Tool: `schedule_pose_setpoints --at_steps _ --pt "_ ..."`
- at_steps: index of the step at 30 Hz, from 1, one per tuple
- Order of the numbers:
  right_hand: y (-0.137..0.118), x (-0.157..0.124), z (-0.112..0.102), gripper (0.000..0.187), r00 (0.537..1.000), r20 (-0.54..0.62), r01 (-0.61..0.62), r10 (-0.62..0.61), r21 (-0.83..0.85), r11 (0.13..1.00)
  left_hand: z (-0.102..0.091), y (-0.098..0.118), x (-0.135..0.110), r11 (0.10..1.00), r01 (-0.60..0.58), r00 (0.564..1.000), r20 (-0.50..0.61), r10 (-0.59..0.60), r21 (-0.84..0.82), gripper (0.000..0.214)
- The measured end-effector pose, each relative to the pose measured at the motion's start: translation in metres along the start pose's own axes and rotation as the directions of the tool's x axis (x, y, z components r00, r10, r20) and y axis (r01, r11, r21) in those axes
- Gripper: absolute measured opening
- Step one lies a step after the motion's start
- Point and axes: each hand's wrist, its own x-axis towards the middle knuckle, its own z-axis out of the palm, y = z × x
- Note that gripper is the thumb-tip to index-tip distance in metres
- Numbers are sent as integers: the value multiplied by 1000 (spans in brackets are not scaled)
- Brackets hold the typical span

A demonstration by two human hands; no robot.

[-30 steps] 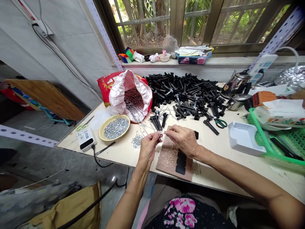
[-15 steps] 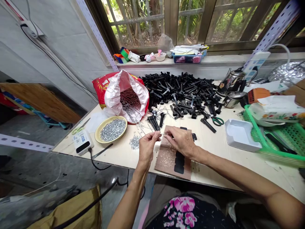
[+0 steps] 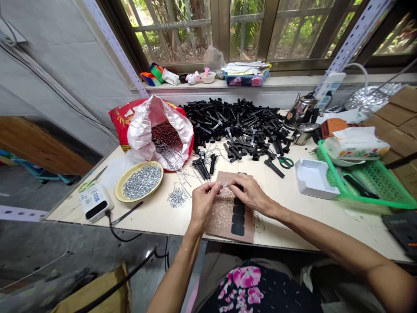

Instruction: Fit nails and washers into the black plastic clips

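Observation:
My left hand (image 3: 206, 201) and my right hand (image 3: 250, 196) face each other over a brown board (image 3: 220, 219), fingertips pinched. Between them runs a short, thin metal pin (image 3: 225, 185), gripped at either end. Square black pads (image 3: 238, 219) line the board's right side, partly covered by my right hand. Left of my left hand lies a small heap of silvery metal bits (image 3: 177, 197). Just beyond the hands are a few black T-shaped plastic pieces (image 3: 201, 168) with loose metal pins beside them.
A yellow bowl (image 3: 119, 191) holds more silvery bits. Behind it, a red-and-white sack (image 3: 143, 130) gapes open, full of thin rods. A large pile of black T-shaped pieces (image 3: 237, 124) spreads at the back. Scissors (image 3: 286, 162), a white tray (image 3: 314, 178) and a green basket (image 3: 387, 191) stand right.
The view has swung right, so the table's contents appear further left. Both hands have shifted slightly right over the board, still pinching the thin pin between them.

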Motion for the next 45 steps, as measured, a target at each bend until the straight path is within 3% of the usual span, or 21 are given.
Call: schedule_pose_setpoints --at_steps 3,11,18,23,27,32,36,41,45 --pt "4 -8 -6 11 999 -36 -25 27 41 999 7 -4 1 1000 22 998 53 -21 -10 28" --pt "20 -28 -18 15 993 -105 -65 59 -54 996 27 -14 -2 974 132 986 124 -111 -185 31" --pt "21 -41 -17 17 994 -100 13 -39 -244 970 31 -19 0 995 95 985 142 -95 8 27" --pt "22 -40 -14 14 994 -95 36 -62 -258 966 30 -15 0 993 50 989 132 -64 109 29" --pt "22 -39 -14 17 999 -37 -44 35 -281 959 31 -12 -1 986 28 990 135 -50 161 29" --pt "26 -37 -18 15 991 -20 -136 135 -149 979 35 -9 -2 982 16 989 141 -43 189 30" --pt "39 -37 -22 13 989 -70 -137 130 -105 985 35 -14 0 989 39 989 133 -59 144 35" --pt "66 -34 -27 16 989 -69 -145 133 -218 965 27 -27 5 991 133 990 49 -134 35 44" --pt "87 -22 -31 19 993 -58 -117 104 -305 945 22 -33 5 990 131 991 11 -132 60 47"
